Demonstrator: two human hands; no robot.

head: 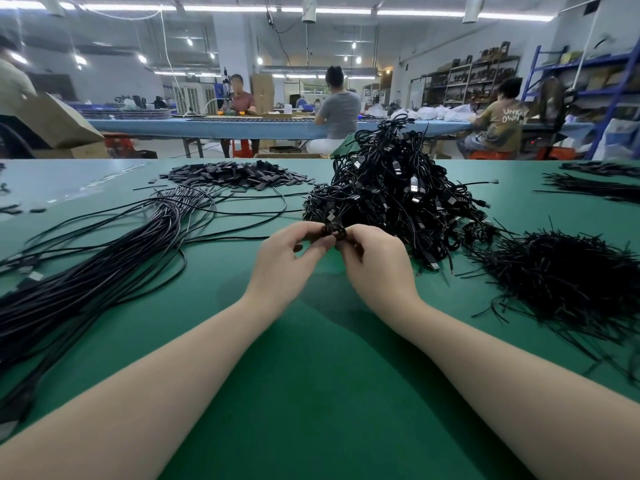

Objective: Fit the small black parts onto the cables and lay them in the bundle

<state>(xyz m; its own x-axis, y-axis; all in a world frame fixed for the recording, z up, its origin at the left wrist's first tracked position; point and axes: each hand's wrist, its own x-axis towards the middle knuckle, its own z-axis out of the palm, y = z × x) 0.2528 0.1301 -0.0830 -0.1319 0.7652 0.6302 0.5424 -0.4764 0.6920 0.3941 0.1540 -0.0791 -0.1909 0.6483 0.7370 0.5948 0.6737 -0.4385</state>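
Fingertips of both hands meet over the green mat [311, 393], pinching one small coiled black cable [334, 232] between them. Left hand [289, 263] has its thumb and forefinger curled narrow onto the coil's left side; right hand [375, 263] pinches the coil's right side with its fingers bent inward. Whether a small black part is already on this cable cannot be told, since the fingers cover most of it.

Taking the big heap [394, 195] of coiled cables with plug ends as the landmark: the held coil sits just in front of the heap's near edge, almost touching it. Left of the heap, at the far side of the mat, lies a flat pile of small black parts [235, 175]. Left of the heap and nearer the person, a long bundle [104, 268] of straight cables fans across the mat, with loose strands curving toward the heap. Right of the heap and nearer, a bristly mound of short black ties [568, 278] rests on the mat. Right of the heap and farther back lie more strands [592, 185] in thin sheaves. Beyond the heap, three people sit at a long blue table [207, 128].
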